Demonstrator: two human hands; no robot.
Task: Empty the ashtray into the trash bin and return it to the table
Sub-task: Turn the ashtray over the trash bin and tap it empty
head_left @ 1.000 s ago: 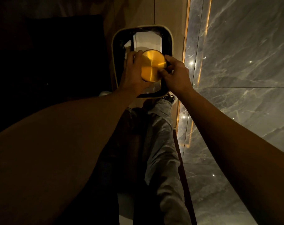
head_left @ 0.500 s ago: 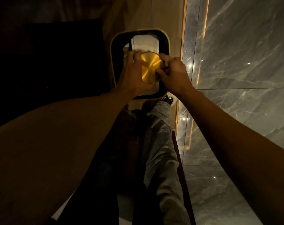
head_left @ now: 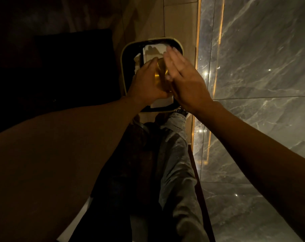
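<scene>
A round gold ashtray (head_left: 160,75) is held over the trash bin (head_left: 123,67), a dark bin with a pale rounded rim that stands on the floor ahead of me. My left hand (head_left: 145,84) grips the ashtray from the left side. My right hand (head_left: 181,75) is flat with its fingers straight, pressed against or just beside the ashtray's right face and hiding most of it. White paper (head_left: 154,51) lies inside the bin under the ashtray.
A glossy grey marble wall (head_left: 261,67) with a lit gold strip (head_left: 198,49) runs along the right. Dark furniture (head_left: 69,67) fills the left. My legs in grey trousers (head_left: 174,154) stand just before the bin on a tan tiled floor.
My right hand has let go of the ashtray's rim and now lies flat against its side. The ashtray has turned more edge-on, and my left hand still holds it.
</scene>
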